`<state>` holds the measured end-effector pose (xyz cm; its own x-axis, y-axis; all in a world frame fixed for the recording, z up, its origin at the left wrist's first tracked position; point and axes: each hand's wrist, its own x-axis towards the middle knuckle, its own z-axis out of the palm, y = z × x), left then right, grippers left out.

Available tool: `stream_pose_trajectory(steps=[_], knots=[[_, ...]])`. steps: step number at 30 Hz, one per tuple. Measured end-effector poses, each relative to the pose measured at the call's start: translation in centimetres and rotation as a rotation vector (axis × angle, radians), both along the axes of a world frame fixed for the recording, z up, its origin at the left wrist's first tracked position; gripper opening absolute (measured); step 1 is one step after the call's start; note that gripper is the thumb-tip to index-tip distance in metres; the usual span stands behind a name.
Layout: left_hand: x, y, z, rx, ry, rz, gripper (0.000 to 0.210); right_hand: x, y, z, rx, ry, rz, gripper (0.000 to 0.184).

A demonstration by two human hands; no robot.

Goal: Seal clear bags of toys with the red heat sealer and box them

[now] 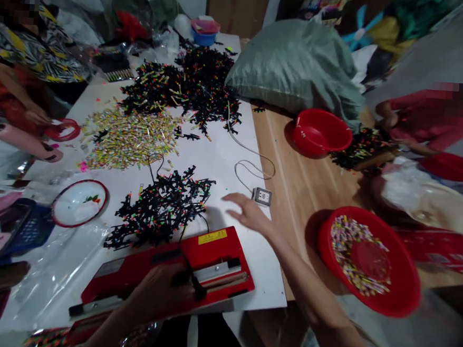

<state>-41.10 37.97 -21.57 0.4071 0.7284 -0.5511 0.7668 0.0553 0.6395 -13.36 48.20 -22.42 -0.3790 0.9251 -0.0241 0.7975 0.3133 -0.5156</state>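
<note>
My left hand is over the front of a red heat sealer, its fingers closed round a black power cord. A dark end of the cord, seemingly a plug, hangs beside the fingers; the grip itself is partly in shadow. Stretched out over the white tabletop, my right hand is open and holds nothing. Just beyond it lies a grey socket block on a pale cable. A pile of small black toy-gun-shaped pieces with coloured tips spreads behind the sealer.
Yellowish small tubes and more black pieces are heaped farther back. An enamel basin stands left. Red tubs and a green sack occupy the right. A person's hand is at left; another person works at right.
</note>
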Motion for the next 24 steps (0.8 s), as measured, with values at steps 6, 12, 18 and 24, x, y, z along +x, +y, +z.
stream_pose_trajectory(steps=[6,12,18,24], knots=[[3.4,-0.4,-4.6,0.023,-0.067,-0.128,0.028,-4.2,-7.7,0.5,-0.337,0.253,0.636,0.079],[4.0,-4.2,-5.0,-0.069,0.087,-0.261,0.037,-1.9,-10.4,-2.2,-0.481,0.286,0.63,0.07],[4.7,-9.4,-6.5,-0.058,0.089,-0.299,0.022,1.6,-13.4,-5.0,-0.565,0.285,0.689,0.023],[4.3,-12.5,-11.1,-0.06,0.151,-0.301,0.029,0.3,-13.7,-5.5,-0.53,0.032,0.715,0.017]])
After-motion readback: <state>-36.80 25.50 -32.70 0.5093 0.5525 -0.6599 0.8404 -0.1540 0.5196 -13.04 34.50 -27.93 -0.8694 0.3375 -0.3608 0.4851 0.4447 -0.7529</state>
